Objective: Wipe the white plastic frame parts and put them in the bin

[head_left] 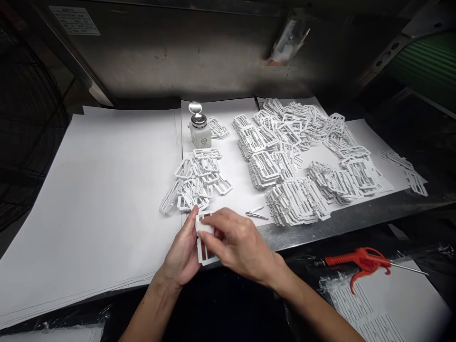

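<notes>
While both bare hands are meeting near the middle of the desk's (294, 236) front edge, the left hand (183, 254) is holding a white slotted frame (199, 249), its thumb pressing along the left rim. Its other fingers are going out of sight beneath the frame, so how far they are curling cannot be told. The right hand (242, 240) is reaching across from the right, its thumb and fingertips pinching nearly closed on a small white pad (205, 229), which is resting against the upper part of the frame.

White paper sheets (117, 190) are covering most of the desk. Just beyond the hands, a loose pile of frames (201, 178) is lying criss-cross, and behind it, toward the back edge, a squarish bottle (200, 135) with a raised shiny metal lid is standing upright. Metal tweezers (257, 215) are lying near the front edge, to the right of the hands. Many overlapping stacks of similar frames (295, 202) are spreading from there toward the back edge and the right edge. Below the front edge, toward the right corner, an orange-red air gun (366, 261) is lying on its side
</notes>
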`<state>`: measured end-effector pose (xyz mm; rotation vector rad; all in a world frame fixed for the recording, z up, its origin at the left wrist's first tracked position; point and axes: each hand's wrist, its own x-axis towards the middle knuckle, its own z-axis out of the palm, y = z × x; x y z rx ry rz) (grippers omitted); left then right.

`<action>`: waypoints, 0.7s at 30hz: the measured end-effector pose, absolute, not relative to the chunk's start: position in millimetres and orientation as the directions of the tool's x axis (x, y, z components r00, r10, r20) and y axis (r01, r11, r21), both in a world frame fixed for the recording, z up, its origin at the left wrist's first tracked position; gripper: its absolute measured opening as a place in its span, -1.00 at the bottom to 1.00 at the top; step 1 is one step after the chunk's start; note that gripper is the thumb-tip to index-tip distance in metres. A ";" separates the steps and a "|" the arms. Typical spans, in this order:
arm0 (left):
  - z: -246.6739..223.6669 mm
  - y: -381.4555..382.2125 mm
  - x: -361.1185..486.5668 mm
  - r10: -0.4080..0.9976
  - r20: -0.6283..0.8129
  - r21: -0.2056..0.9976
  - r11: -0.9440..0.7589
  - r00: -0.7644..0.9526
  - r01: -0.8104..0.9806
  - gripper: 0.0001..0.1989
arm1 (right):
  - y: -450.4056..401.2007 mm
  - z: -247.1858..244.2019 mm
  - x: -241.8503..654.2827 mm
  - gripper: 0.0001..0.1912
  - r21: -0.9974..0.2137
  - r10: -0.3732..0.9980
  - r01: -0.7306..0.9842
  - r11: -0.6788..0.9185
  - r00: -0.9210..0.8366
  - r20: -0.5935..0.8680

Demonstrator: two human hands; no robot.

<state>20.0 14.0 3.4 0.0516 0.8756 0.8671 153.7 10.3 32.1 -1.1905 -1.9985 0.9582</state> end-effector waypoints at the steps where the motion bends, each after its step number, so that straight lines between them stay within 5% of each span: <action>1: 3.2 14.9 18.8 0.689 -0.645 0.387 0.667 0.330 -0.637 -0.68 | 6.4 31.9 153.9 -0.88 -0.820 0.881 0.461 0.341 -0.460 0.107; 4: 4.0 17.7 13.7 0.697 -0.610 0.412 0.685 0.377 -0.601 -0.62 | -9.6 30.9 163.9 -0.87 -0.830 0.818 0.441 0.342 -0.574 0.033; 8: 5.4 20.4 9.5 0.700 -0.569 0.416 0.697 0.431 -0.584 -0.56 | -26.6 28.7 183.4 -0.83 -0.849 0.856 0.465 0.251 -0.516 -0.029; 17: 5.7 20.4 17.3 0.709 -0.597 0.394 0.666 0.375 -0.633 -0.59 | -21.9 26.3 158.8 -0.85 -0.880 0.882 0.352 0.318 -0.451 0.138; 21: 6.9 20.0 15.8 0.751 -0.561 0.429 0.623 0.347 -0.655 -0.59 | -24.0 24.6 162.9 -0.87 -0.852 0.869 0.425 0.307 -0.489 0.069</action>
